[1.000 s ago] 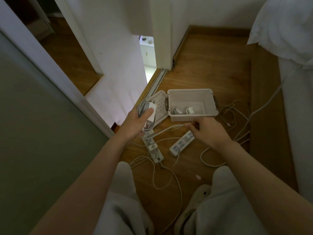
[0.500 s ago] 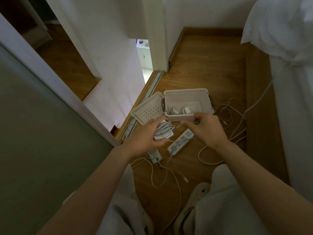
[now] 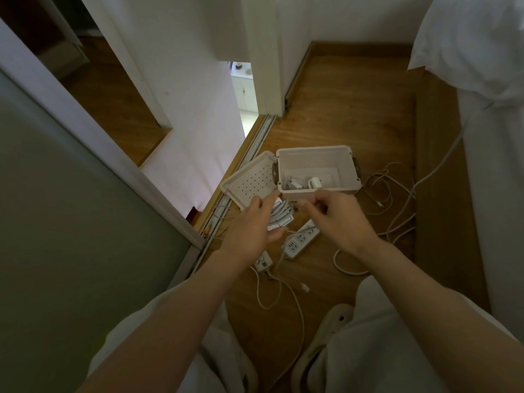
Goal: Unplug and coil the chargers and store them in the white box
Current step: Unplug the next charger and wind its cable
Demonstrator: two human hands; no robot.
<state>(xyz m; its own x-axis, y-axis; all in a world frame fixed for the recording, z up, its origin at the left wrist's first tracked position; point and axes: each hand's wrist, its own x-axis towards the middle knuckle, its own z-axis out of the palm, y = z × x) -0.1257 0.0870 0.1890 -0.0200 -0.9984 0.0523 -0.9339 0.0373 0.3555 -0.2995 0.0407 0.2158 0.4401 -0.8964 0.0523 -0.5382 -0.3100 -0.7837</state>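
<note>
The white box [image 3: 344, 163] sits open on the wooden floor, its perforated lid [image 3: 249, 181] hinged out to the left. Two coiled chargers [image 3: 304, 183] lie inside. My left hand [image 3: 251, 226] holds a white charger brick with its cable wound around it [image 3: 280, 215], just in front of the box. My right hand [image 3: 338, 219] pinches the loose end of that cable near the box's front wall. Below the hands lie a white power strip [image 3: 299, 241] and a second strip [image 3: 263, 262], partly hidden by my left hand.
Loose white cables [image 3: 391, 199] trail across the floor right of the box toward a bed with white bedding [image 3: 482, 46]. Another cable [image 3: 286, 296] runs between my knees. A sliding door track [image 3: 243, 165] and a door frame border the left.
My left hand brought the wound charger down from beside the lid to in front of the box. My right hand rose closer to it with the cable end.
</note>
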